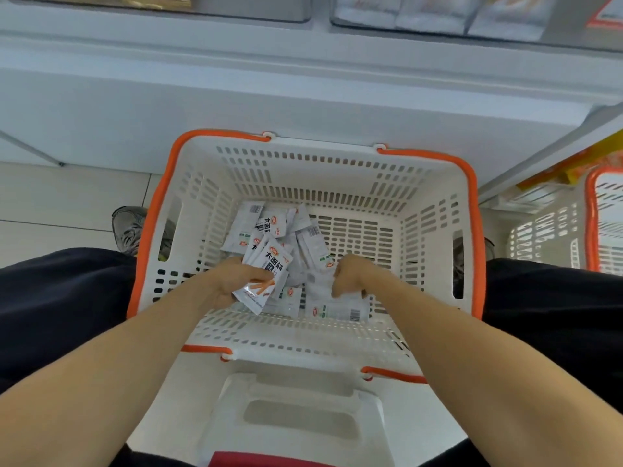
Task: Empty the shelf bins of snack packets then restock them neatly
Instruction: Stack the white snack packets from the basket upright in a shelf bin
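A white slotted basket (435,217) with orange handles stands on the floor between my legs. Several white snack packets (305,230) lie heaped on its bottom. My left hand (232,281) grips a small stack of these packets (266,274), printed side up, over the heap. To the right, my right hand (349,276) is curled down into the pile, its fingers closed on a packet (318,284). Clear shelf bins (435,11) show at the top edge, the right one holding pale packets.
A second white and orange basket (603,224) stands at the right edge beside yellow packaging. The white shelf base (303,96) runs behind the basket. A white stool (296,416) is under me. My shoe (129,230) is left of the basket.
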Motion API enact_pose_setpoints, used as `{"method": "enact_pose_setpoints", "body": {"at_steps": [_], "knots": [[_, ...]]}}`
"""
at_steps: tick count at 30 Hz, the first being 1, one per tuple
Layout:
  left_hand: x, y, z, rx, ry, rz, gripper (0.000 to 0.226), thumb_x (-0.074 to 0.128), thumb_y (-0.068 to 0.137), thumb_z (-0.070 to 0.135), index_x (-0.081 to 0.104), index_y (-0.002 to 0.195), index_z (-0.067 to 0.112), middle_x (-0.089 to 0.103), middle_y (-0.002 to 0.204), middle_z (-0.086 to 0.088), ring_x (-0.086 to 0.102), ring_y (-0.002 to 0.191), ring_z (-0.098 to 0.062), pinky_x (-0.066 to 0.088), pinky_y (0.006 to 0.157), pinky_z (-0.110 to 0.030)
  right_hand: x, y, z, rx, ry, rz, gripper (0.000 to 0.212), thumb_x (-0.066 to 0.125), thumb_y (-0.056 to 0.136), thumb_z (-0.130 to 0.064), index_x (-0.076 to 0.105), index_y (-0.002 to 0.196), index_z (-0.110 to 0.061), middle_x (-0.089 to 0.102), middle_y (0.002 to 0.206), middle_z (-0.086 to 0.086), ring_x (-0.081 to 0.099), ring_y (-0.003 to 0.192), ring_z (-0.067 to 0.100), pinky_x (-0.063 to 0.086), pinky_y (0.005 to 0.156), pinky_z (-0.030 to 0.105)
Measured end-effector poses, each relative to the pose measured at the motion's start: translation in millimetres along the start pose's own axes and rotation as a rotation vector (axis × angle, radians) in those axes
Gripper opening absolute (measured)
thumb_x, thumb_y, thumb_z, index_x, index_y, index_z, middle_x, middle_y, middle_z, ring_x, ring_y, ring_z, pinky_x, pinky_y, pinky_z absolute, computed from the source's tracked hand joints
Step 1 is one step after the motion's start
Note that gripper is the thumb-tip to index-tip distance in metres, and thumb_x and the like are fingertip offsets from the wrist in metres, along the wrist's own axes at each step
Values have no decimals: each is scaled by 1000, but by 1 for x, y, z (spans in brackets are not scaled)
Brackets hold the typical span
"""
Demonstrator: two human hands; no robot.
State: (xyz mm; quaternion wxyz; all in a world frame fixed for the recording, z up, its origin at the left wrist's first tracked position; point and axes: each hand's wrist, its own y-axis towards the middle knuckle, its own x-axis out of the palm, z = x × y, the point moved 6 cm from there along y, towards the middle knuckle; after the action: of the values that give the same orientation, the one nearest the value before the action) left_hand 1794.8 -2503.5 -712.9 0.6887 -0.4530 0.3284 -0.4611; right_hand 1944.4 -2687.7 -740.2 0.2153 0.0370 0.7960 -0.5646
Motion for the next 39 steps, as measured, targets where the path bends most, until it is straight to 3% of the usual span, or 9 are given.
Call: {"method": "enact_pose_setpoints", "body": {"at_steps": [4,7,14,17,24,28,31,35,39], "knots": [[11,-3,16,95,-162,77,38,78,86,15,68,119,1,74,101,-12,71,83,-21,60,61,-28,-67,-22,-24,-104,440,291,25,72,89,-18,48,85,-13,54,81,10,57,68,22,44,53,30],[18,-2,29,154,-282,117,86,92,60,54,63,123,2,71,116,-15,69,105,-31,59,86,-48,-71,-43,-57,-281,560,366,25,76,87,-20,53,95,-18,61,98,2,63,84,23,59,73,40],[21,-13,48,304,-499,48,49,78,79,32,70,120,6,73,112,-20,73,96,-35,61,67,-39,-32,-53,-100,-539,645,345,29,74,87,-34,71,114,-24,60,112,-15,59,99,1,46,75,18],[14,-8,38,268,-498,19,36,77,84,16,70,117,5,73,111,-20,73,93,-33,62,66,-38,-27,-42,-89,-464,703,252,23,74,89,-20,71,112,-20,67,113,-5,65,91,6,46,62,15],[9,1,15,157,-171,-1,44,83,78,12,68,120,9,72,117,-15,71,103,-30,59,87,-44,-2,-11,-17,-139,372,132,48,81,84,-34,60,122,-14,67,111,0,64,94,14,53,83,28],[25,-8,17,129,56,-125,31,80,80,12,67,109,15,75,100,-4,68,84,-14,59,69,-19,10,-10,-20,-143,1076,38,66,86,79,-29,49,132,-17,68,113,12,71,85,20,61,71,35],[32,-10,15,109,102,-189,41,78,80,31,67,117,17,78,100,0,73,86,-10,60,84,-28,5,-9,-21,-151,1019,54,63,83,81,-17,47,133,-22,63,110,14,70,78,22,63,72,40],[27,5,8,76,-240,-70,64,79,69,39,65,124,10,77,102,-9,74,86,-24,60,74,-35,-4,-4,-1,-10,1335,42,56,76,89,-13,46,137,-10,66,103,18,62,63,17,63,68,40],[29,9,10,129,-403,65,42,83,73,32,69,107,11,78,85,-8,74,67,-20,60,57,-31,4,-6,-4,40,1471,-160,39,67,96,-13,55,130,3,66,90,14,67,67,18,64,72,41]]}}
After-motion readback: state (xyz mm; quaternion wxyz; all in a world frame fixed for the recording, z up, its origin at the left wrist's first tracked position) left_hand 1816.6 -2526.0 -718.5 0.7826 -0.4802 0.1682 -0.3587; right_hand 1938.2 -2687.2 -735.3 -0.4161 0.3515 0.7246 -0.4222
